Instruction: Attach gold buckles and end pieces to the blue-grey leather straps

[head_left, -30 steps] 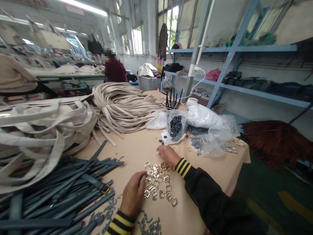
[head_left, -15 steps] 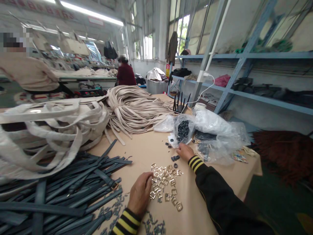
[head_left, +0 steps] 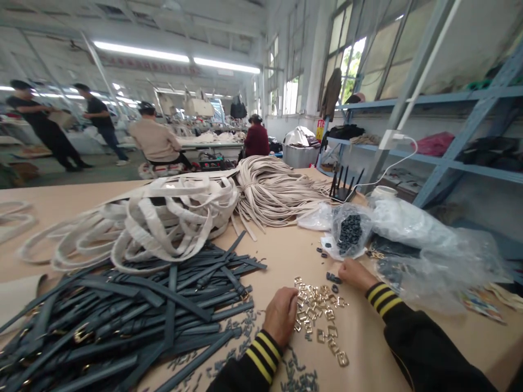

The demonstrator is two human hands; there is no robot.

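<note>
My left hand (head_left: pixel 281 314) rests at the left edge of a loose pile of gold metal buckles (head_left: pixel 314 307). Its fingers are closed together, and what they may hold is hidden. Just right of several small dark strap loops (head_left: pixel 333 278) is my right hand (head_left: pixel 356 275), its fingers pinched; I cannot make out what is in them. Behind it, a clear plastic bag (head_left: pixel 365 215) lies with its mouth open, full of the same black loops. Dark leather straps (head_left: pixel 163 305), some with gold buckles, are heaped to the left of my left hand.
Cream straps lie in a looped heap (head_left: pixel 175 212) and a tied bundle (head_left: pixel 273 190) toward the back. Small dark scraps (head_left: pixel 300 370) litter the table near me. A black router (head_left: pixel 343 188) and crumpled plastic (head_left: pixel 433 250) are at right. Several people sit or stand farther off.
The view has swung left, so everything appears farther right. My right hand has come slightly back from the bag's mouth, beside the loose loops. My left hand stays by the buckles.
</note>
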